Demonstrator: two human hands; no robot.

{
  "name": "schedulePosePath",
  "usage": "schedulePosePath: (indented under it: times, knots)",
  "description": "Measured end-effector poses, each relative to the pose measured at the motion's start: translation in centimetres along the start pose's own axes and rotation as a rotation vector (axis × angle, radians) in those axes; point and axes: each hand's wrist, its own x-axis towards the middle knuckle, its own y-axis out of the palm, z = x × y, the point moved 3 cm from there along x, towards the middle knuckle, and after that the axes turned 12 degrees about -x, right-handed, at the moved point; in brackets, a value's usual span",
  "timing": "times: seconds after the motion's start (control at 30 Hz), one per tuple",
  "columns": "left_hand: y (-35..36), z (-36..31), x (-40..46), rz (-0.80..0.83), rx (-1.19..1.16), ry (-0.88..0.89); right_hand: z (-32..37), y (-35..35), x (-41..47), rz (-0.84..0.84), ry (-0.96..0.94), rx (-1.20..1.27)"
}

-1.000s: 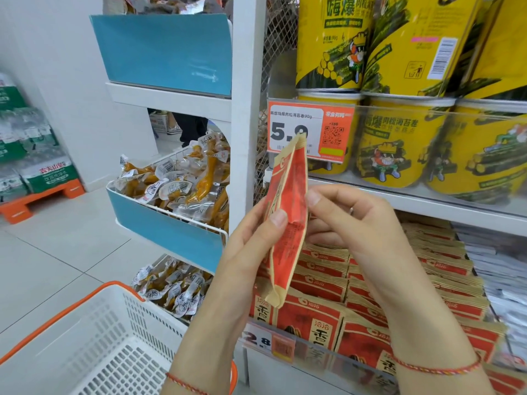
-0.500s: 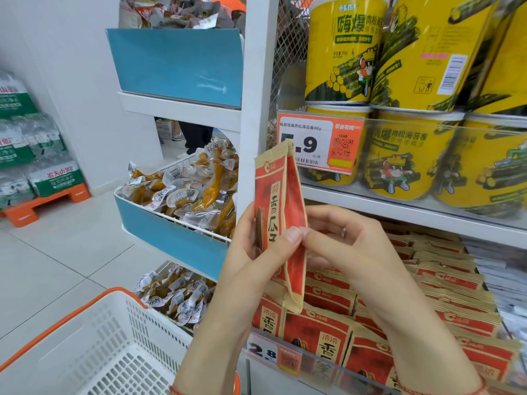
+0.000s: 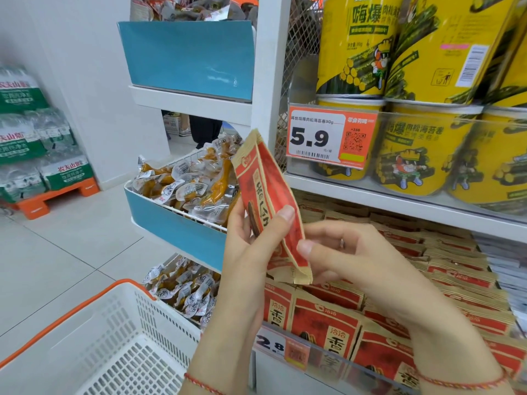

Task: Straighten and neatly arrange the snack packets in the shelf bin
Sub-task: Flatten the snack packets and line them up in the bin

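I hold one red and tan snack packet (image 3: 265, 195) upright in front of the shelf, above its bin. My left hand (image 3: 245, 252) grips it from the left, thumb across the printed front. My right hand (image 3: 342, 252) pinches the packet's right edge near the bottom with thumb and fingers. Below and behind them the shelf bin (image 3: 328, 352) has a clear front lip and holds several rows of the same red packets (image 3: 325, 323), standing and leaning back.
A white basket with an orange rim (image 3: 99, 337) sits at lower left. Blue-fronted wire bins (image 3: 176, 223) of wrapped yellow snacks jut out left of the white post. Yellow tubs (image 3: 422, 152) fill the shelf above, behind a 5.9 price tag (image 3: 328, 138).
The packet has turned from edge-on to showing its printed front and now tilts left. My right hand slid down from its middle to its lower right edge.
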Motion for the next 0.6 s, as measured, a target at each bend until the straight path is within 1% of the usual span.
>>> schedulePosePath:
  times: [0.1,0.17,0.23,0.33,0.5,0.57,0.6]
  knots:
    - [-0.2,-0.3,-0.1,0.05,-0.003,-0.002,-0.2,-0.2,-0.1,0.085,0.037,-0.001]
    - [-0.3,-0.4,-0.2,0.065,-0.035,-0.029,-0.1,-0.3,-0.3,0.089,0.028,-0.017]
    - [-0.4,-0.5,-0.2,0.045,-0.064,-0.032,0.0,-0.3,-0.3,0.09,0.017,-0.049]
    - [-0.2,-0.6,-0.2,0.009,-0.051,0.009,-0.3,-0.2,-0.2,0.055,0.015,-0.072]
    - [-0.1,-1.1,-0.4,-0.122,0.183,0.162,-0.4,0.3,0.2,0.016,0.006,-0.094]
    - [0.1,-1.4,-0.7,-0.108,0.195,0.183,-0.6,0.4,0.4,-0.043,-0.009,-0.112]
    - [0.3,-1.5,-0.7,-0.078,0.161,0.178,-0.7,0.3,0.5,-0.073,-0.02,-0.118]
